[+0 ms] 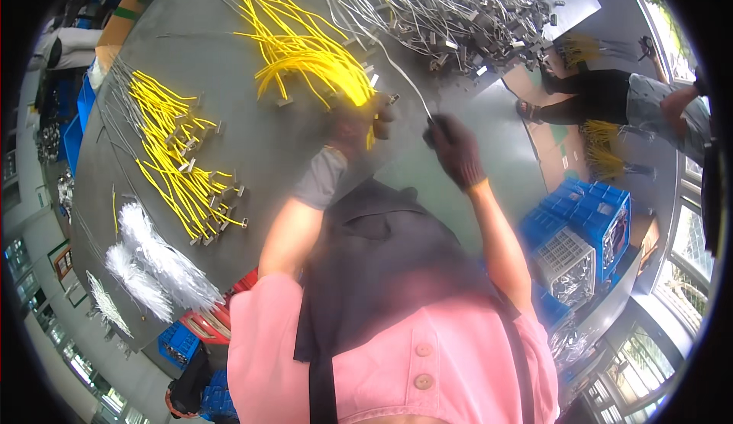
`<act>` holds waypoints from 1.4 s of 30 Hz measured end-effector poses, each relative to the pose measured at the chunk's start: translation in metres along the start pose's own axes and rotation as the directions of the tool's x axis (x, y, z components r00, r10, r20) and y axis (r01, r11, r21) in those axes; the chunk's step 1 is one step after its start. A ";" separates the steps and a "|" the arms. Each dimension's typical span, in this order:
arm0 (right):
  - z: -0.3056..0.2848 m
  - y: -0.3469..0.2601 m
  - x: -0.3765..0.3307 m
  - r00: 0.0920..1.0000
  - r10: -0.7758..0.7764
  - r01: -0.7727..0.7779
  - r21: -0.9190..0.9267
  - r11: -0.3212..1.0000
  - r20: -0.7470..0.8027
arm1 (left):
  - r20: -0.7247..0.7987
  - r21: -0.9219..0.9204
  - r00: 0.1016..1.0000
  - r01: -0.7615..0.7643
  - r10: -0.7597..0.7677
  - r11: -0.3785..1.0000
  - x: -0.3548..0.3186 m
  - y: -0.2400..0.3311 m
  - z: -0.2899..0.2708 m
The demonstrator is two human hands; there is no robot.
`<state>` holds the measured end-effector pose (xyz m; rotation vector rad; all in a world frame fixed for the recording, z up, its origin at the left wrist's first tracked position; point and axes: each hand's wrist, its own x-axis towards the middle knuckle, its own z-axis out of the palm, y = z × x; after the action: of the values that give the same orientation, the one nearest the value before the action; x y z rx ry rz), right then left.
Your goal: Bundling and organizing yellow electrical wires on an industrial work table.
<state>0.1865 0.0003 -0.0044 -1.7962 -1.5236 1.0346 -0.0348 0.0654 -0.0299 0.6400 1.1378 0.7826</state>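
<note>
In a dark glove, my left hand (355, 127) is closed around the end of a bundle of yellow-sleeved cables (324, 65). Small metal connectors show at some of the cable ends, and loose grey wires run out of the far side. My right hand (458, 149), also gloved, is closed on one thin whitish cable (402, 74). That cable stretches up and left toward a big heap of grey cables with metal connectors (473, 23). Some blur covers my left fingers.
More yellow-sleeved cables (172, 156) lie on the left of the dark table (229, 111). Bundles of white ties or strips (156, 260) sit nearer its edge. Blue crates (584, 210) and a grey basket (565, 260) stand at right. Another person's dark-clothed legs (592, 95) show at far right.
</note>
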 end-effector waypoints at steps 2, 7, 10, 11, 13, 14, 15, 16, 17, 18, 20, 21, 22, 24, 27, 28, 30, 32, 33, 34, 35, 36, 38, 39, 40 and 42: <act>-0.022 0.015 -0.054 0.990 0.116 -0.122 0.079 0.989 0.080 | 0.082 -0.181 0.994 0.091 -0.077 0.979 0.017 -0.024 0.018; -0.071 0.124 -0.199 0.883 0.273 -0.205 -0.210 0.956 0.381 | 0.153 -0.384 0.984 0.148 -0.096 0.911 0.045 -0.067 0.034; -0.093 0.227 -0.304 0.863 0.321 -0.207 -0.305 0.929 0.390 | 0.184 -0.350 0.983 0.092 -0.028 0.932 0.045 -0.077 0.033; -0.101 0.238 -0.327 0.868 0.318 -0.190 -0.336 0.922 0.381 | 0.193 -0.297 0.980 0.009 0.051 0.955 0.042 -0.078 0.031; -0.114 0.254 -0.364 0.882 0.312 -0.171 -0.377 0.910 0.354 | 0.179 -0.419 0.983 0.033 0.048 0.907 0.038 -0.070 0.030; -0.118 0.267 -0.379 0.883 0.298 -0.155 -0.374 0.915 0.363 | 0.115 -0.325 0.975 -0.142 0.188 0.935 0.040 -0.069 0.021; -0.117 0.281 -0.396 0.833 0.410 -0.217 -0.462 0.860 0.371 | 0.078 -0.221 0.944 -0.298 0.322 0.929 0.036 -0.062 0.024; -0.118 0.296 -0.410 0.773 0.517 -0.270 -0.548 0.792 0.367 | 0.082 -0.301 0.948 -0.269 0.306 0.915 0.031 -0.055 0.027; -0.116 0.295 -0.423 0.777 0.521 -0.286 -0.538 0.793 0.354 | 0.103 -0.293 0.947 -0.263 0.304 0.919 0.022 -0.039 0.043; -0.117 0.291 -0.426 0.780 0.545 -0.367 -0.482 0.796 0.306 | 0.063 -0.390 0.969 -0.195 0.238 0.900 0.008 -0.021 0.049; -0.122 0.291 -0.426 0.785 0.557 -0.423 -0.421 0.803 0.272 | -0.033 -0.504 0.979 -0.192 0.203 0.842 0.000 -0.012 0.048; -0.126 0.297 -0.433 0.806 0.532 -0.412 -0.399 0.819 0.259 | -0.031 -0.504 0.978 -0.194 0.206 0.842 0.000 -0.012 0.049; -0.128 0.304 -0.439 0.826 0.508 -0.401 -0.377 0.835 0.245 | -0.046 -0.454 0.974 -0.217 0.221 0.864 0.000 -0.012 0.048; -0.134 0.310 -0.433 0.821 0.504 -0.384 -0.393 0.836 0.269 | -0.082 -0.351 0.943 -0.331 0.323 0.876 -0.001 -0.014 0.030; -0.139 0.321 -0.433 0.814 0.502 -0.365 -0.416 0.833 0.291 | -0.221 -0.099 0.854 -0.500 0.471 0.860 -0.003 -0.031 0.020; -0.141 0.323 -0.430 0.820 0.491 -0.348 -0.424 0.836 0.295 | -0.275 0.370 0.668 -0.590 0.691 0.717 0.000 -0.039 0.022; -0.146 0.334 -0.427 0.797 0.479 -0.281 -0.475 0.834 0.368 | -0.244 0.276 0.713 -0.598 0.657 0.752 -0.007 -0.050 0.028; -0.147 0.379 -0.445 0.765 0.486 -0.236 -0.518 0.822 0.423 | -0.151 0.205 0.765 -0.596 0.627 0.776 -0.001 -0.061 0.038; -0.141 0.437 -0.475 0.768 0.451 -0.319 -0.340 0.885 0.454 | -0.129 0.198 0.779 -0.586 0.613 0.786 -0.005 -0.060 0.059; -0.174 0.444 -0.502 0.760 0.464 -0.406 -0.224 0.886 0.455 | -0.084 -0.117 0.921 -0.389 0.381 0.914 -0.011 -0.067 0.080; -0.163 0.425 -0.472 0.761 0.401 -0.362 -0.179 0.915 0.511 | -0.041 -0.279 0.976 -0.216 0.213 0.935 -0.033 -0.061 0.070; -0.149 0.376 -0.410 0.845 0.319 -0.278 -0.156 0.948 0.430 | -0.001 0.098 0.896 -0.442 0.445 0.891 -0.019 -0.096 0.035; -0.137 0.294 -0.352 0.903 0.322 -0.280 -0.180 0.943 0.284 | 0.080 -0.389 0.979 -0.141 0.186 0.910 -0.047 -0.104 0.094; -0.128 0.304 -0.342 0.894 0.344 -0.297 -0.195 0.935 0.286 | 0.095 -0.238 0.993 -0.038 0.062 0.971 -0.058 -0.107 0.107; -0.122 0.289 -0.318 0.906 0.302 -0.241 -0.225 0.944 0.295 | 0.089 -0.236 0.994 -0.040 0.063 0.971 -0.066 -0.109 0.113; -0.111 0.246 -0.274 0.925 0.254 -0.207 -0.186 0.961 0.281 | 0.126 -0.197 0.992 0.004 0.021 0.980 -0.074 -0.110 0.133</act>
<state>0.3980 -0.3093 -0.0902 -2.0356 -1.6338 1.3956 0.0993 -0.0658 -0.0362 0.5212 0.9280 0.8379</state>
